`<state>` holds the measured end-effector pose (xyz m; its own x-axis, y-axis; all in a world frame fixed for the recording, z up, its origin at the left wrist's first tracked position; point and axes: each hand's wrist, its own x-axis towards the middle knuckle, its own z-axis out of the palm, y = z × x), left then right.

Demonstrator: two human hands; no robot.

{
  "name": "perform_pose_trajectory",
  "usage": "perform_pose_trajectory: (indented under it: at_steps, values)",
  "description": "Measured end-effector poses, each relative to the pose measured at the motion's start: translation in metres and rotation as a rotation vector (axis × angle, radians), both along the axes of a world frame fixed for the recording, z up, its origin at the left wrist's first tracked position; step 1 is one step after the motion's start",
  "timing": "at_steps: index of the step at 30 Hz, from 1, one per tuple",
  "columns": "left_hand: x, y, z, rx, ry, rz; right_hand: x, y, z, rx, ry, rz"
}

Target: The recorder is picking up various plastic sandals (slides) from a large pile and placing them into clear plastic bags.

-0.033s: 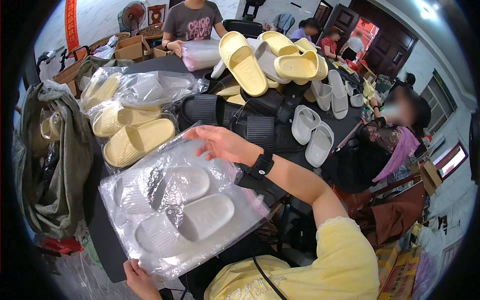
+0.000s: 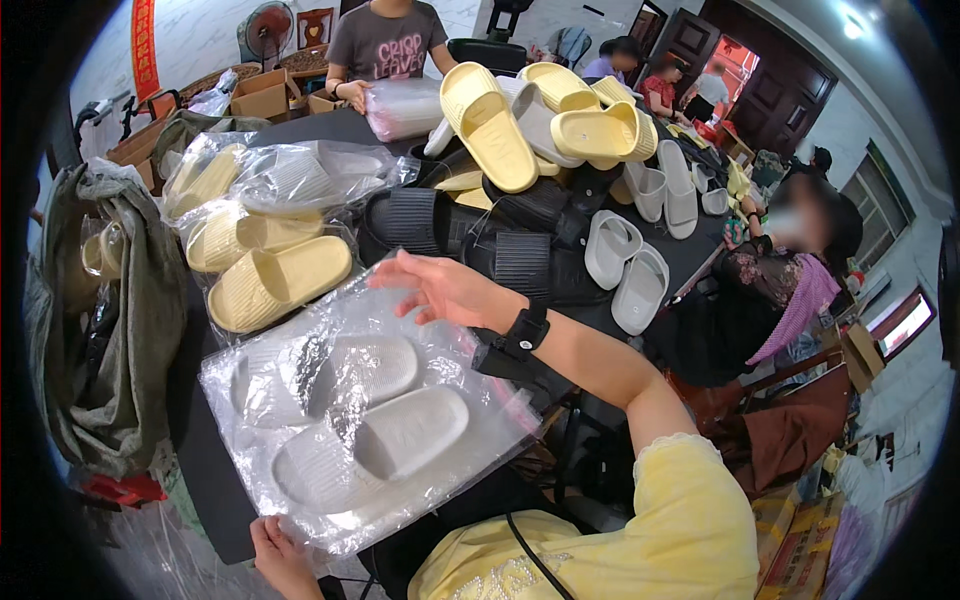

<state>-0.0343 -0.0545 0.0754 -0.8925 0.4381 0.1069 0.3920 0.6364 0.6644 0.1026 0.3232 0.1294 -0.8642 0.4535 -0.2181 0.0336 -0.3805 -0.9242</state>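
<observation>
1. At the far left, an olive-green cloth [image 2: 110, 330] hangs beside the dark table [image 2: 195, 440], and bagged yellow slippers [image 2: 275, 280] lie on the table behind it.
2. The person's left hand [image 2: 280, 555] is at the low edge of the view. It holds the near edge of a clear plastic bag [image 2: 360, 420], with the fingers curled under it; most of the hand is cut off, so I cannot tell how firm the grip is.
3. The bag lies flat on the table between both hands. Inside are two white slippers [image 2: 370, 440], side by side, half blurred by shine on the plastic.
4. The right hand [image 2: 445, 290], with a black wrist strap [image 2: 520, 335], rests open on the far corner of the bag, fingers spread and pointing left, gripping nothing.
5. Behind it are black slippers [image 2: 500, 250], then loose yellow slippers [image 2: 490, 125] in a heap, and grey-white slippers [image 2: 625, 265] to the right.
6. Other people stand at the far side and at the right of the table.
</observation>
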Motion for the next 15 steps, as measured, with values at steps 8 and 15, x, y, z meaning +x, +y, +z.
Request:
perform_pose_trajectory:
  at_steps: [8, 15]
  values:
    - [-0.004, -0.022, 0.009, -0.111, -0.096, 0.013, 0.052, -0.001, -0.031, -0.270, -0.018, 0.304]
    - [0.005, -0.017, 0.006, -0.064, -0.066, -0.039, 0.075, -0.020, -0.023, 0.074, -0.242, 0.397]
